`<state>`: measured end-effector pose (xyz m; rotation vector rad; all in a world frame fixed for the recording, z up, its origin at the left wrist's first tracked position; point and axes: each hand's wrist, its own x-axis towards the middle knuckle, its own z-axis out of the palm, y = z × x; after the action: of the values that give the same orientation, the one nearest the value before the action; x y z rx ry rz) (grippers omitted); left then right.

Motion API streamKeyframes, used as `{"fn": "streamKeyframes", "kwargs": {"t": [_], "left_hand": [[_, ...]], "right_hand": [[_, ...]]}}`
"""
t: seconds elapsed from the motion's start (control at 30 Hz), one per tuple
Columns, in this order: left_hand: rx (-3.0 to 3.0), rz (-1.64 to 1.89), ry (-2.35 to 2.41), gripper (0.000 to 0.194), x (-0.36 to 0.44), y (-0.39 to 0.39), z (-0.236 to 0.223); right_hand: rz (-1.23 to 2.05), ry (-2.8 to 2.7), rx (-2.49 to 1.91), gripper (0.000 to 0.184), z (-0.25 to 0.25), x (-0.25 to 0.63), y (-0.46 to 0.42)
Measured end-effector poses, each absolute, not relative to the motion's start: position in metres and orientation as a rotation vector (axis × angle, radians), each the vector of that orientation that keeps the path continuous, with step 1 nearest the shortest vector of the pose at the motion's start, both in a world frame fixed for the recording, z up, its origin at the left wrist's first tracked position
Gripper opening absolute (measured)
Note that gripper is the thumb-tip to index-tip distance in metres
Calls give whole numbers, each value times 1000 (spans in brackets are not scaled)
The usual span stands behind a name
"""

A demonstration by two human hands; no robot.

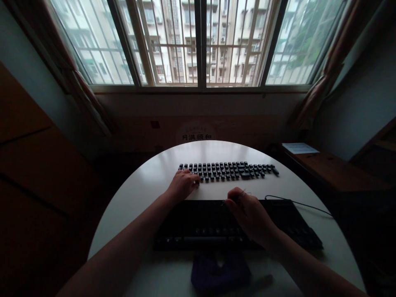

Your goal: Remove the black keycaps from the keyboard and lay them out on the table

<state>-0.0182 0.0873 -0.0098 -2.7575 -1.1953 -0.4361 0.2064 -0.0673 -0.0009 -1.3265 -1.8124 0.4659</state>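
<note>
Rows of loose black keycaps (229, 170) stand on the white round table behind a black keyboard (198, 214). The keyboard's upper area looks bare of caps, while some keys and a long space bar show along its front. My left hand (184, 184) is at the left end of the loose rows, its fingertips closed on a dark keycap (196, 185). Over the keyboard's middle, my right hand (247, 208) is closed around a tool with thin wire loops (246, 192), which looks like a keycap puller. Its lower part is hidden by my fingers and shadow.
A cable (303, 204) runs from the keyboard over the table's (133, 198) right edge. In front lie a dark purple object (221, 275) and a blurred small stick-like item (262, 281). At right, paper (300, 148) rests on a wooden desk (340, 173). A barred window (201, 45) is ahead.
</note>
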Motion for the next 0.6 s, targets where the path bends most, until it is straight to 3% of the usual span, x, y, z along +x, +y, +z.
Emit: {"fn": "streamKeyframes", "kwargs": {"t": [0.4, 0.6], "left_hand": [[-2763, -544, -1139, 16, -26, 91, -8], [-2666, -755, -1392, 14, -15, 67, 14]], "right_hand": [[474, -1772, -1305, 26, -3, 208, -67], [920, -1647, -1079, 31, -16, 196, -71]]}}
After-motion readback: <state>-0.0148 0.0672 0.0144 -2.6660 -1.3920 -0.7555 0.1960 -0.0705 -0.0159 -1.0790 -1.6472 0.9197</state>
